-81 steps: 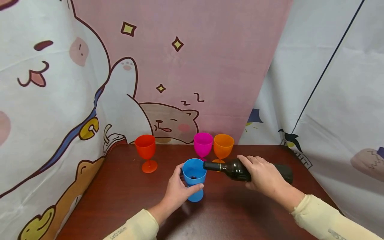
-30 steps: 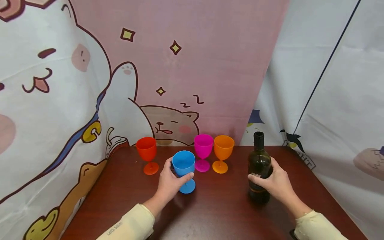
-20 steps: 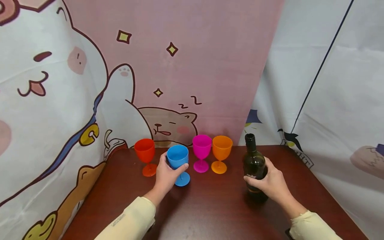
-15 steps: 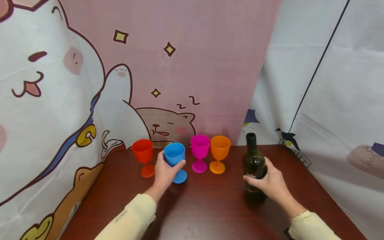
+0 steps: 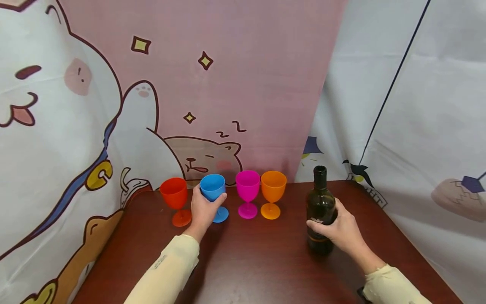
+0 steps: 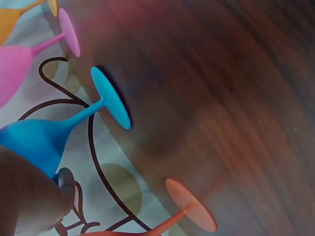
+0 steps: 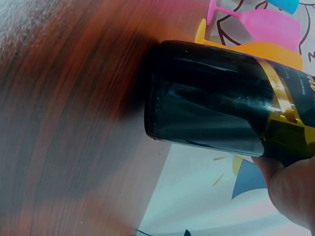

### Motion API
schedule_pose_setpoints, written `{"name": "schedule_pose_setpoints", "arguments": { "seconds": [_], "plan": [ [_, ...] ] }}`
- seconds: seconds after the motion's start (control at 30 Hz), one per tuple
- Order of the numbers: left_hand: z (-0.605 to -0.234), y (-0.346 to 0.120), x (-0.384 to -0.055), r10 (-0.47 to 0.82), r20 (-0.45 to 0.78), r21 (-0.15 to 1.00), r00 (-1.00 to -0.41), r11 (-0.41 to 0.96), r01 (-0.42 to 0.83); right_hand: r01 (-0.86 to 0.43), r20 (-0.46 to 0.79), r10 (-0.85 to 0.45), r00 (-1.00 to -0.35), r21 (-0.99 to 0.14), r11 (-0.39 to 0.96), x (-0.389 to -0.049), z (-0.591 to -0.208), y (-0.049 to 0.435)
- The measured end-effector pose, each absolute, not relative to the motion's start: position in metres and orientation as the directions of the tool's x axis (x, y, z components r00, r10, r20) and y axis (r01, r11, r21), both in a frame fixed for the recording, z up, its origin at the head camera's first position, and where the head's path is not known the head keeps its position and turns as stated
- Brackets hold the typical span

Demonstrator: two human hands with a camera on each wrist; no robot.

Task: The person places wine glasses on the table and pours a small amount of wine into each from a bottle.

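Note:
My left hand (image 5: 203, 209) holds a blue plastic goblet (image 5: 213, 186) by its bowl, fingers and thumb round the sides. The goblet stands upright in the back row, between a red goblet (image 5: 174, 194) and a magenta one (image 5: 248, 186). In the left wrist view, the foot of the blue goblet (image 6: 111, 101) is right at the tabletop, with a dark shadow along its rim. My right hand (image 5: 343, 230) grips a dark glass wine bottle (image 5: 320, 207) round its body, upright at the right. The bottle's base (image 7: 162, 93) is close over the table in the right wrist view.
An orange goblet (image 5: 273, 186) stands beside the magenta one, their bowls almost touching. All this is on a dark reddish-brown wooden table (image 5: 247, 261). Behind the table's back edge and along both sides hangs a cartoon-printed cloth (image 5: 247, 84).
The bottle has gone from tilted over the blue goblet to upright at the right. My left hand has carried the blue goblet back and left, into line with the others.

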State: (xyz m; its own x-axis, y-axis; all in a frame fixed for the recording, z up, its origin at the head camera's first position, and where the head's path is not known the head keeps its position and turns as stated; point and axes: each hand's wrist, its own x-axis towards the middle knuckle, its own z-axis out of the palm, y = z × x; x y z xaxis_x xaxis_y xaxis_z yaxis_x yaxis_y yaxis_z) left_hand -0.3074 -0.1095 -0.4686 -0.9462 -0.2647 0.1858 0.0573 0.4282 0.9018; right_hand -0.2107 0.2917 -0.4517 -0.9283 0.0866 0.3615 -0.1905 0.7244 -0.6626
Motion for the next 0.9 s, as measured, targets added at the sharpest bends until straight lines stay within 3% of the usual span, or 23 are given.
{"name": "schedule_pose_setpoints", "arguments": {
  "seconds": [0.37, 0.63, 0.9],
  "plan": [
    [-0.473, -0.117, -0.296, -0.229, 0.139, 0.893, -0.963, 0.449, 0.022, -0.182, 0.339, 0.082, -0.937, -0.675, 0.715, -0.21, -0.454, 0.29],
    [-0.473, -0.112, -0.261, -0.204, 0.0, 0.911, -0.979, 0.405, -0.085, -0.191, 0.349, 0.079, -0.934, -0.672, 0.716, -0.21, -0.453, 0.292],
    [-0.474, -0.093, -0.248, 0.06, 0.078, 0.858, -0.995, 0.504, 0.098, -0.2, 0.364, 0.083, -0.928, -0.67, 0.715, -0.21, -0.453, 0.294]
  ]
}}
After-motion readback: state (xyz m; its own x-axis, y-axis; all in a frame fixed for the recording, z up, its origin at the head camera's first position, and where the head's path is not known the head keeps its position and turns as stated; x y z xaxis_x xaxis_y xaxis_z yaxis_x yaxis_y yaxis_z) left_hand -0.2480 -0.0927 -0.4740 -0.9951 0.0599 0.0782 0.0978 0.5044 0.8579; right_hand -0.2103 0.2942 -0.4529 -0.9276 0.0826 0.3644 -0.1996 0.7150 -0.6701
